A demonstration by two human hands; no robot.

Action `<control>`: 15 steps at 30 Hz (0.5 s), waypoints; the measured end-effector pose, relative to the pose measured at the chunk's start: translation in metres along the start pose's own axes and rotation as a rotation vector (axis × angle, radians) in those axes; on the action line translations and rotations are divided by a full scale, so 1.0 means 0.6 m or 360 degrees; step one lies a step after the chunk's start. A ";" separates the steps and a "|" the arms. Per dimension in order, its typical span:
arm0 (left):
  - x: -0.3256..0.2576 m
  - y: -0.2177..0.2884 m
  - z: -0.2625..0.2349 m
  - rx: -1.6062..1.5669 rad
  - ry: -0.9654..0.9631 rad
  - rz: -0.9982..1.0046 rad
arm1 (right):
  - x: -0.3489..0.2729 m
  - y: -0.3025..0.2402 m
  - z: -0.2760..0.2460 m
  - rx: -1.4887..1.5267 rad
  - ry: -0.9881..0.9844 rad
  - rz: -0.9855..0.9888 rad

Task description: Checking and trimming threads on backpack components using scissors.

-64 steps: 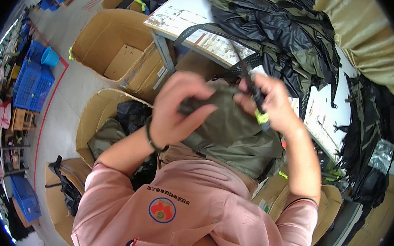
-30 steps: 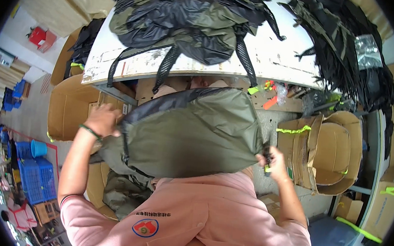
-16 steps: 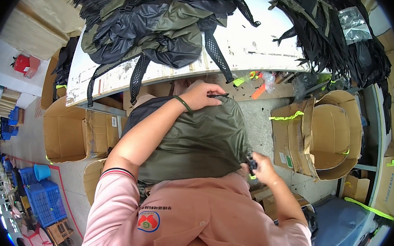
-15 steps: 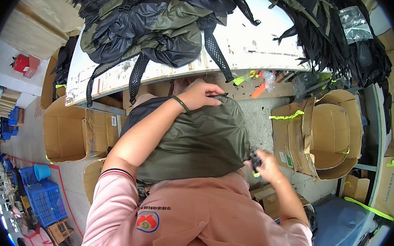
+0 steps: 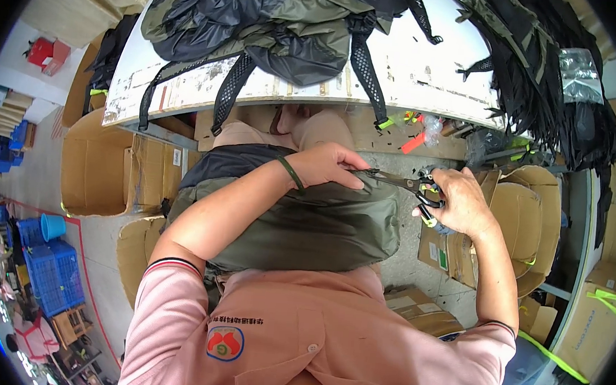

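Note:
An olive-green and black fabric bag (image 5: 320, 226) lies across my lap. At its far edge my left hand (image 5: 322, 167) is closed, with the thumb and fingers pinching a narrow black strip. To the right my right hand (image 5: 464, 203) grips a pair of dark scissors (image 5: 427, 190). Their blades point left, at the pinched edge close to my left fingertips. Whether the blades touch the fabric, I cannot tell.
A white worktable (image 5: 273, 88) spans the far side, with a heap of olive and black bags (image 5: 292, 28) whose mesh straps hang over its edge. More black straps (image 5: 520, 72) hang at the right. Cardboard boxes stand left (image 5: 100, 165) and right (image 5: 519, 220).
My right hand has brought the scissors up from beside the bag's right side to its far edge. My left hand keeps its pinch there. The view has shifted a little.

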State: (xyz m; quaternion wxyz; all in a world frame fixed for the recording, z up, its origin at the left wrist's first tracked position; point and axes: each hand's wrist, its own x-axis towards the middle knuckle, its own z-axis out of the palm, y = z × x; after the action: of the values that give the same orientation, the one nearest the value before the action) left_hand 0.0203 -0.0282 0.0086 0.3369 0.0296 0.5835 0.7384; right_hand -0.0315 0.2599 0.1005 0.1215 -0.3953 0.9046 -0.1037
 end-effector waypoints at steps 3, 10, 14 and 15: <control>-0.001 -0.003 0.002 0.0128 0.0021 0.0088 | 0.010 -0.004 0.003 -0.0066 -0.0083 -0.0032; -0.003 -0.005 0.002 0.0138 -0.0046 0.0119 | 0.021 -0.020 -0.002 -0.0068 -0.0160 -0.0029; -0.004 -0.006 0.002 0.0173 -0.0085 0.0146 | 0.022 -0.022 -0.006 -0.0109 -0.0230 0.0025; -0.004 -0.006 0.002 0.0190 -0.0085 0.0154 | 0.021 -0.020 -0.006 -0.0121 -0.0248 0.0029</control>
State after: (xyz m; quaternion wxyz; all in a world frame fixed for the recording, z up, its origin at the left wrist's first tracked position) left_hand 0.0245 -0.0281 0.0069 0.3139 0.0977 0.6151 0.7166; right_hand -0.0324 0.2428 0.1059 0.1775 -0.3982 0.8992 -0.0372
